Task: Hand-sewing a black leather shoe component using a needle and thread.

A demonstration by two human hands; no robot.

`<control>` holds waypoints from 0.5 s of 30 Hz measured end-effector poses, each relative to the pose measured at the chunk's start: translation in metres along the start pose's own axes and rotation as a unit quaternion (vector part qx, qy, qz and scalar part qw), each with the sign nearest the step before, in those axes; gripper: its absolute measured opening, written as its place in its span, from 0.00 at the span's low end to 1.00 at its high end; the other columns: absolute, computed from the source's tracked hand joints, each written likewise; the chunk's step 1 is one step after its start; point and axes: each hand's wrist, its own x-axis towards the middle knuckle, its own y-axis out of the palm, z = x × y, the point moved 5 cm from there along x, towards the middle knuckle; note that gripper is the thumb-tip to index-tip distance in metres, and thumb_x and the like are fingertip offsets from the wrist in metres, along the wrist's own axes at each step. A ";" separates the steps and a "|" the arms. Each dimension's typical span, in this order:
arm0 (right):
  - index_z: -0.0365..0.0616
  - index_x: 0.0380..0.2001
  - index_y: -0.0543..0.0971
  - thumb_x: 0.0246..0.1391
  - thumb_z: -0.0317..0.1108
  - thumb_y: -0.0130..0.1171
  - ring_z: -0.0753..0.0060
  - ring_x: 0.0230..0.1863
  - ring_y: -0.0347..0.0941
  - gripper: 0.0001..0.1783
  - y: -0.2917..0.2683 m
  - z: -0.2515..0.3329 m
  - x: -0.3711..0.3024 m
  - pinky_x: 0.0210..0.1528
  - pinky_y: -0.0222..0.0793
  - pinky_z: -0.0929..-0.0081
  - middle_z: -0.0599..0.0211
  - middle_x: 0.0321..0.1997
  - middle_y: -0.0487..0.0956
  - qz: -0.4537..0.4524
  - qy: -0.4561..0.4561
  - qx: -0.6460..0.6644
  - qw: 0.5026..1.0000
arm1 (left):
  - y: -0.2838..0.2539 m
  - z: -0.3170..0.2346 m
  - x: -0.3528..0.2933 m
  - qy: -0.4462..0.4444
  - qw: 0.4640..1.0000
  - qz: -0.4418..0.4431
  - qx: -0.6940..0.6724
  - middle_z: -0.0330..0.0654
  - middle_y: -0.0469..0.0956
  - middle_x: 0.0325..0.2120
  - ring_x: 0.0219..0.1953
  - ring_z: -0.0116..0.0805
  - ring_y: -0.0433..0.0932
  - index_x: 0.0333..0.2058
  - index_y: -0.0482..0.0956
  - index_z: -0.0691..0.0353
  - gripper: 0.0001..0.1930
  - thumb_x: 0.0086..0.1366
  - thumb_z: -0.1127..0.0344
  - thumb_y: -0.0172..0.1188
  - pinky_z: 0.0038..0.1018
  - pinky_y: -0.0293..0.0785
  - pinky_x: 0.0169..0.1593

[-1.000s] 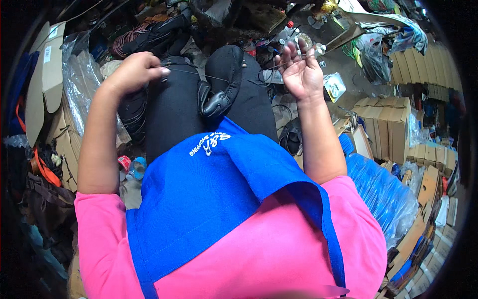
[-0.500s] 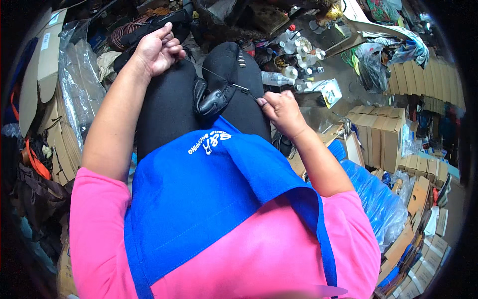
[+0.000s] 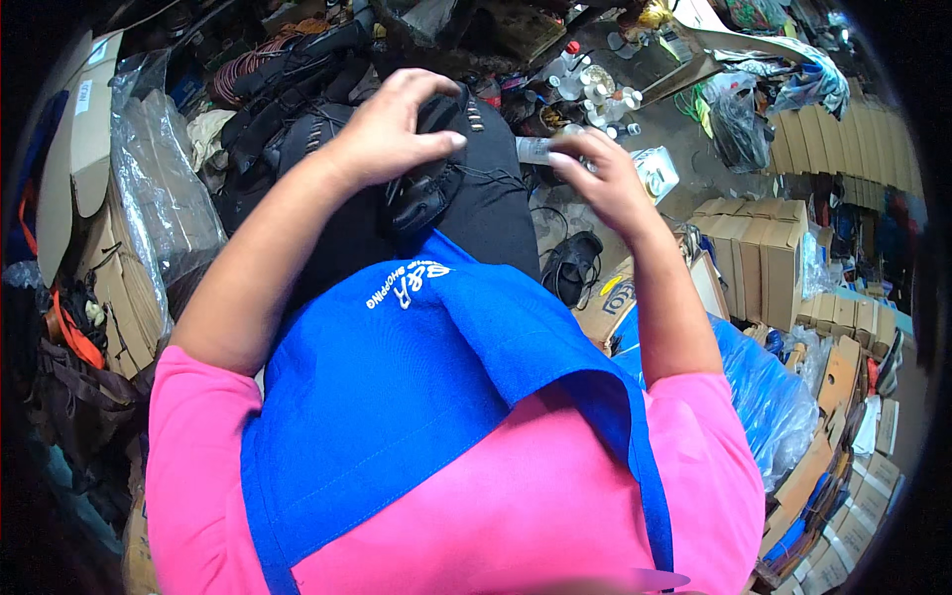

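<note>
A black shoe lies on my lap between my thighs, its far part under my left hand. The thumb of that hand presses on the shoe's near side, and its fingers curve over the far end. My right hand is raised beyond my right thigh, beside a clear plastic bottle. Its fingertips are smeared by motion, so whether it holds anything does not show. The thin metal tool and the thread seen before cannot be made out now.
Several white bottles stand past my right knee. On the right are stacked cardboard boxes and a blue plastic-wrapped bundle. Plastic-covered card leans at the left. A dark coil of cord lies by my right thigh.
My left hand has come from the left onto the shoe, its fingers spreading from a curl. My right hand has moved up and right, away from the shoe. The stretched thread no longer shows.
</note>
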 end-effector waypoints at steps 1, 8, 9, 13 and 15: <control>0.42 0.34 0.80 0.52 0.43 0.61 0.55 0.40 0.74 0.15 0.011 0.030 0.014 0.43 0.70 0.62 0.56 0.35 0.77 0.020 -0.084 -0.012 0.996 | 0.011 0.004 -0.002 -0.008 1.000 0.006 -0.016 0.50 0.65 0.53 0.59 0.46 0.62 0.51 0.70 0.60 0.28 0.52 0.58 0.66 0.36 0.57 0.63; 0.38 0.27 0.77 0.51 0.37 0.56 0.48 0.32 0.74 0.12 0.061 0.060 0.041 0.36 0.70 0.58 0.52 0.28 0.76 0.174 -0.174 -0.115 0.962 | 0.035 0.019 -0.007 -0.006 0.997 -0.001 -0.081 0.52 0.60 0.56 0.61 0.49 0.60 0.54 0.66 0.58 0.29 0.54 0.64 0.64 0.35 0.57 0.64; 0.37 0.26 0.76 0.50 0.35 0.56 0.48 0.32 0.74 0.11 0.062 0.062 0.039 0.35 0.69 0.58 0.52 0.27 0.75 0.184 -0.182 -0.111 0.959 | 0.035 0.019 -0.007 -0.003 0.997 -0.004 -0.081 0.52 0.60 0.56 0.61 0.49 0.60 0.54 0.66 0.58 0.29 0.54 0.64 0.64 0.35 0.57 0.64; 0.36 0.20 0.71 0.48 0.33 0.55 0.46 0.30 0.72 0.11 0.058 0.058 0.025 0.32 0.67 0.55 0.51 0.23 0.72 0.146 -0.196 -0.074 0.967 | 0.037 0.015 -0.004 0.000 0.994 0.007 -0.107 0.52 0.61 0.55 0.61 0.49 0.61 0.54 0.67 0.58 0.28 0.54 0.64 0.65 0.35 0.58 0.64; 0.36 0.19 0.69 0.49 0.34 0.55 0.46 0.27 0.70 0.13 0.055 0.060 0.015 0.30 0.65 0.56 0.52 0.21 0.71 0.131 -0.192 -0.043 0.972 | 0.037 0.013 -0.005 0.004 0.994 0.002 -0.112 0.52 0.62 0.55 0.60 0.49 0.62 0.53 0.67 0.58 0.28 0.54 0.64 0.65 0.35 0.58 0.63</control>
